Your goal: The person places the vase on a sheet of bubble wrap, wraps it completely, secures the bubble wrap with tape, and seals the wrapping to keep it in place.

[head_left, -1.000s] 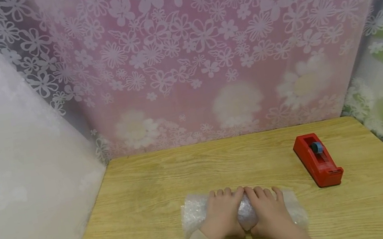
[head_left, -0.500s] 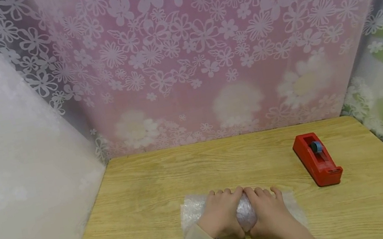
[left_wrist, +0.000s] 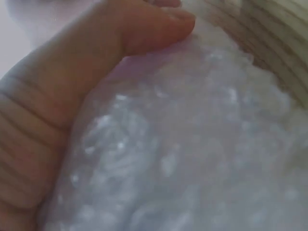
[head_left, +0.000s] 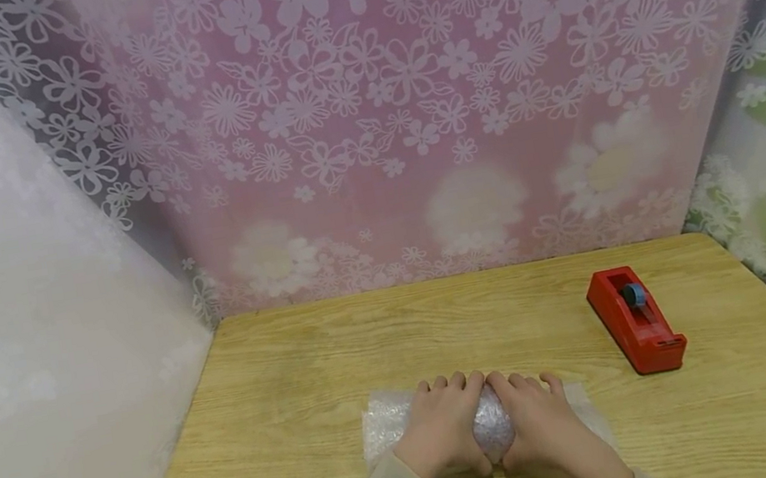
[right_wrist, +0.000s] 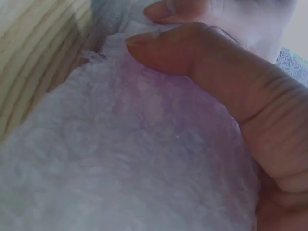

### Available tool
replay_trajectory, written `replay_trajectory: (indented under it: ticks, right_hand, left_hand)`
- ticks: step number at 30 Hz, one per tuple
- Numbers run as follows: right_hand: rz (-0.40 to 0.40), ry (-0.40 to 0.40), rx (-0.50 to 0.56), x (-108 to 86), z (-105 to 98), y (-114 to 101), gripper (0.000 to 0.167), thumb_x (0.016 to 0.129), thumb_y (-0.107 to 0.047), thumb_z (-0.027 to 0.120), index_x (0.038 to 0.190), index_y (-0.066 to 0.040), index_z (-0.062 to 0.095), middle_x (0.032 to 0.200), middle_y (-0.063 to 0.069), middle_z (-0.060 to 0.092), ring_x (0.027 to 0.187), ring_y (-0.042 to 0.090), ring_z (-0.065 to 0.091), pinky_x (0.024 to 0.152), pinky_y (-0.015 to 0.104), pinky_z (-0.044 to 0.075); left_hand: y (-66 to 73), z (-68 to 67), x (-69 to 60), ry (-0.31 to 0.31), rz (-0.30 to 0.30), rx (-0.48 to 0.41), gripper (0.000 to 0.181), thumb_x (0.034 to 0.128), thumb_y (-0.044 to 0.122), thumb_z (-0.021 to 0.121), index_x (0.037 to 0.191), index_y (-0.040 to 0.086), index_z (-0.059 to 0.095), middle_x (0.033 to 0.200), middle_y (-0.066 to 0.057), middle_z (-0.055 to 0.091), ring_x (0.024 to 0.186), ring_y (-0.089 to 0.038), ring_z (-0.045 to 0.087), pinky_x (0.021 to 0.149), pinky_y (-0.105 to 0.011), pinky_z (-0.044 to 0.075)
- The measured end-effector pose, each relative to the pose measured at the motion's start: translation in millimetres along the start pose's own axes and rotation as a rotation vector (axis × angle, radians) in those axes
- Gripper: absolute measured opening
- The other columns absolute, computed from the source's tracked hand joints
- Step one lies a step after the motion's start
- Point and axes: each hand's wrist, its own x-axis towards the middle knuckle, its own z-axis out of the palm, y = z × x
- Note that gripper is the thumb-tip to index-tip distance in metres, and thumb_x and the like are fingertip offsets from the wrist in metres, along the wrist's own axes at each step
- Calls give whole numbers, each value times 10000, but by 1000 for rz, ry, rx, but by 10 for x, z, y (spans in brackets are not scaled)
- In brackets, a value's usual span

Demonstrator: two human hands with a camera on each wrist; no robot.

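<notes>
A bundle of clear bubble wrap [head_left: 491,422] lies on the table near its front, with a pale purple tint showing through the layers. My left hand [head_left: 440,432] grips it left of the middle, fingers over the far side and thumb on the near side. Close beside it, my right hand [head_left: 545,425] holds the bundle the same way. In the left wrist view the thumb presses along the bubble wrap [left_wrist: 159,139]. The right wrist view has the right thumb on the bubble wrap [right_wrist: 139,144], near the other thumb. What is wrapped inside is hidden.
A red tape dispenser [head_left: 630,333] with a small roll of tape [head_left: 633,295] stands at the right of the wooden table [head_left: 297,363]. A pink floral curtain [head_left: 364,124] hangs behind, with pale curtains at both sides.
Both hands keep their grip on the bubble-wrapped bundle and barely shift. The loose wrap ends outside the hands look slightly flatter than a second ago.
</notes>
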Motion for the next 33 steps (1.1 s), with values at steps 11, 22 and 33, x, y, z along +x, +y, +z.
replay_trajectory:
  ticks: [11, 22, 33]
  right_hand:
    - [27, -77, 52, 49, -61, 30, 929, 422, -310, 954, 1239, -127, 551, 1024, 58, 631, 908, 273, 610, 934, 706, 303]
    - [18, -104, 68, 90, -84, 71, 904, 420, -305, 943, 1216, -130, 552, 982, 26, 635, 881, 237, 610, 916, 711, 322]
    - [39, -97, 66, 103, -107, 74, 879, 447, -320, 935, 1208, -115, 545, 972, 29, 636, 871, 238, 609, 911, 696, 324]
  left_hand:
    - [134, 144, -54, 157, -72, 171, 1089, 447, 668, 894, 1360, 258, 465, 1174, 16, 600, 1031, -233, 569, 888, -466, 434]
    - [205, 207, -90, 265, -105, 234, 1066, 451, 662, 893, 1333, 242, 467, 1123, -12, 616, 998, -275, 583, 932, -522, 425]
    - [166, 197, -30, 265, -75, 226, 1078, 424, 697, 881, 1325, 260, 484, 1033, 7, 610, 871, -212, 562, 781, -407, 410]
